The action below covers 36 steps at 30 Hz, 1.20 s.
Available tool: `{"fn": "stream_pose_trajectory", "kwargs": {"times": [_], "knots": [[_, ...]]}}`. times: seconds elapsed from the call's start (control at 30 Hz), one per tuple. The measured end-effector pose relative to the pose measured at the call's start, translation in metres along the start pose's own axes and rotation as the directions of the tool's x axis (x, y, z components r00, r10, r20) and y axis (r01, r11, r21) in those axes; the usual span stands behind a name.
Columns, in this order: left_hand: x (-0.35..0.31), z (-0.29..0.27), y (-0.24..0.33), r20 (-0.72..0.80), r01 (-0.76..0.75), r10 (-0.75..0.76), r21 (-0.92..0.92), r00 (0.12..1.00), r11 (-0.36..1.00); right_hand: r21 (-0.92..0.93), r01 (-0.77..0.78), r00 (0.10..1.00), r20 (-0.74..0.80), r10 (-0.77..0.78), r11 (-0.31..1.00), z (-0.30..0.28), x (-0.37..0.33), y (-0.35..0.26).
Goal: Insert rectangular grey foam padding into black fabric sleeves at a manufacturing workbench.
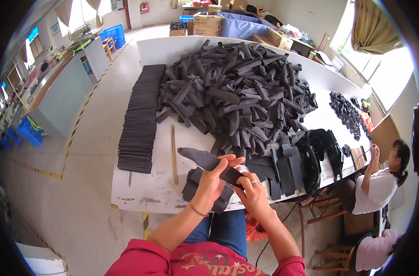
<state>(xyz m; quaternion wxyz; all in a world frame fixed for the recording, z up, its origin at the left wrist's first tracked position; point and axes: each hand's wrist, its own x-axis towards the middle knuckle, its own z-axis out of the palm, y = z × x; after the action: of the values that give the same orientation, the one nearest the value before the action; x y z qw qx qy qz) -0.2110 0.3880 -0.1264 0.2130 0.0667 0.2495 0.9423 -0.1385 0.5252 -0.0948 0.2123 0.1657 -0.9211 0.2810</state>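
Note:
A long, dark grey fabric piece [199, 158] with a rounded far-left end slants above the table's near edge. My left hand [212, 180] is closed round its middle, thumb on top and some fingertips showing beyond it. At the near right end, my right hand [254, 189] pinches the same piece between thumb and fingers. Below my hands lies a small stack of dark flat pieces [191, 186], partly hidden by my left hand and wrist. Beyond them rises a large heap of loose dark fabric pieces [246, 92].
A long, tight row of dark pieces [138, 119] runs along the left of the white table [161, 152]. A wooden stick [174, 154] lies beside it. More flat dark pieces [287, 170] and black bundles [313, 156] are at right. Two people [377, 186] sit farther right.

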Motion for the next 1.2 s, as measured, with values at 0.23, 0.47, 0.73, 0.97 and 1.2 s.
{"fn": "stream_pose_trajectory", "kwargs": {"times": [0.23, 0.47, 0.73, 0.97, 1.2], "knots": [[-0.003, 0.002, -0.016, 0.013, 0.076, -0.076, -0.023, 0.997, 0.997, 0.058, 0.058, 0.998, -0.015, -0.057, 0.997, 0.007, 0.009, -0.001], [-0.002, 0.000, -0.004, -0.025, 0.052, -0.051, 0.031, 0.998, 0.998, 0.042, -0.022, 0.999, 0.042, 0.020, 0.999, 0.007, -0.007, 0.004], [-0.021, 0.012, 0.045, 0.319, 0.119, -0.250, 0.377, 0.914, 0.918, 0.333, -0.148, 0.976, -0.106, 0.192, 0.931, -0.069, 0.025, -0.019], [-0.036, 0.019, 0.045, 0.431, 0.099, -0.480, 0.657, 0.765, 0.747, 0.456, -0.002, 0.984, 0.158, -0.078, 0.890, -0.076, 0.059, -0.034], [-0.042, 0.011, 0.064, 0.311, 0.306, -0.683, 0.719, 0.661, 0.624, 0.294, 0.180, 0.939, 0.233, -0.253, 0.939, -0.093, 0.062, -0.022]]}}
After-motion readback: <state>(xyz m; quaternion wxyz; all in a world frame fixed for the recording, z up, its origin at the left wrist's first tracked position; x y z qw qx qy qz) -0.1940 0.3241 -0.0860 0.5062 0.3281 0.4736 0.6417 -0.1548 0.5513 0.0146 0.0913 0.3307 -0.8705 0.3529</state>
